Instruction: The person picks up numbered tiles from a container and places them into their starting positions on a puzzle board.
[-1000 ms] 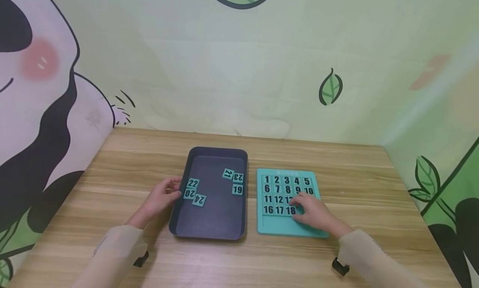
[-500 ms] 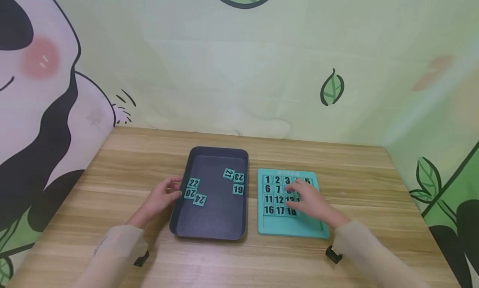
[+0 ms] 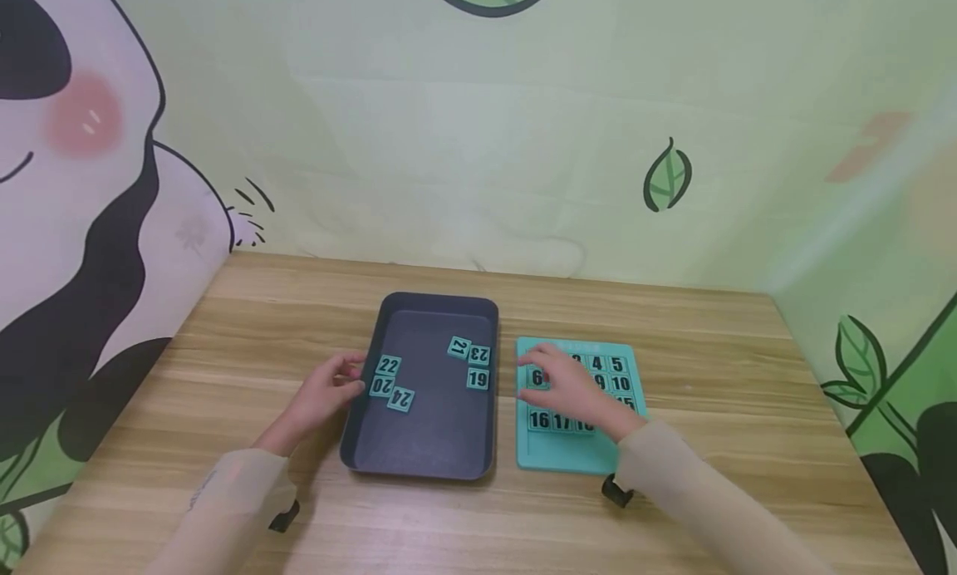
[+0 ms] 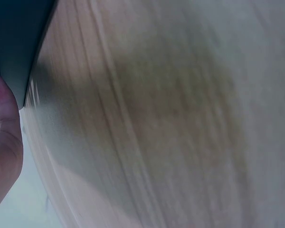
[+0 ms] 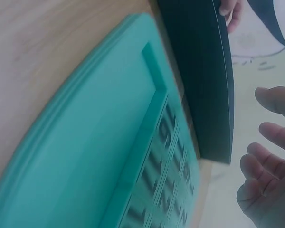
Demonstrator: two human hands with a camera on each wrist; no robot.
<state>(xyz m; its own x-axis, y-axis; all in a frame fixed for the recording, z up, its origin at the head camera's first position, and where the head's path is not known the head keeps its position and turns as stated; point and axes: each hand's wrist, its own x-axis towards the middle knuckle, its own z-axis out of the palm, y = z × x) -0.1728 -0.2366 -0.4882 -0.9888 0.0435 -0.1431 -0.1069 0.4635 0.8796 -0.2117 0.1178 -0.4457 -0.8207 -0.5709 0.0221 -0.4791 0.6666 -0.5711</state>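
My right hand hovers over the left part of a turquoise number board, fingers spread and loosely bent. Nothing shows between thumb and fingers of the right hand in the right wrist view. Rows of number tiles fill the board above its bare bottom strip; the hand covers some. Beside the board lies a dark shallow tray. Its loose tiles include 22, 20 and 24 at left, with 21, 23 and 19 at right. My left hand touches the tray's left side.
Both pieces lie on a wood-grain table, a narrow gap between them. Behind it rises a pale green wall with a painted panda and leaves. Dark bands, one of them a right wrist strap, sit by the sleeves.
My right hand has moved left and slightly away from me across the board, from near tile 18 towards the tray. The left hand stays at the tray's side, and the tiles lie as before.
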